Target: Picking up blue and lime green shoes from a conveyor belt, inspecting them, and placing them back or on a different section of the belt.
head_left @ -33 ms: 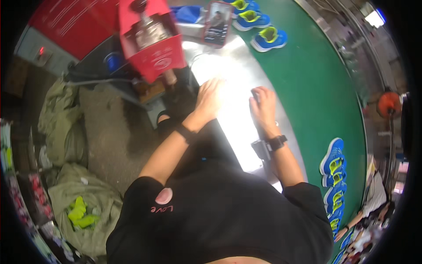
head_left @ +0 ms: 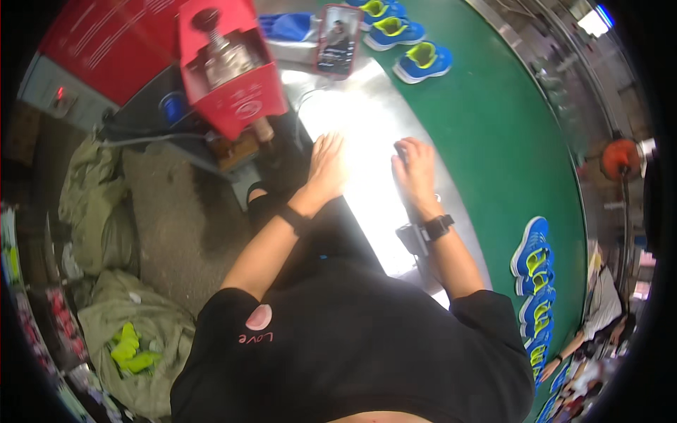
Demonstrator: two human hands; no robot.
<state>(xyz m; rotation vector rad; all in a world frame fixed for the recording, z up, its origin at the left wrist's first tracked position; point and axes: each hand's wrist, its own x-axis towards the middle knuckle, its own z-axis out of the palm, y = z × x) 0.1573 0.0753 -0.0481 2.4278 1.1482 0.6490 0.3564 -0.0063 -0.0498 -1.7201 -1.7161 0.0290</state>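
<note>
Your left hand (head_left: 326,168) lay flat, palm down, fingers together and stretched out on the shiny metal desk (head_left: 367,211), holding nothing. Your right hand (head_left: 416,171) sat just beside it on the same bright surface, fingers curled under a little, knuckles up, and it gripped nothing either. A black wristband ringed your left wrist, and a dark watch (head_left: 437,227) ringed your right. Ahead of your left hand stood the red machine (head_left: 229,67), its lower end hanging close to your fingertips. Beyond both hands a phone (head_left: 338,41) was propped upright on the desk. To the right of your right hand ran the green conveyor belt (head_left: 508,141), with blue-and-yellow sneakers (head_left: 422,62) well ahead of you and another row of blue sneakers (head_left: 532,261) behind your right elbow. Off to your left, olive sacks (head_left: 95,204) slumped on the floor.
</note>
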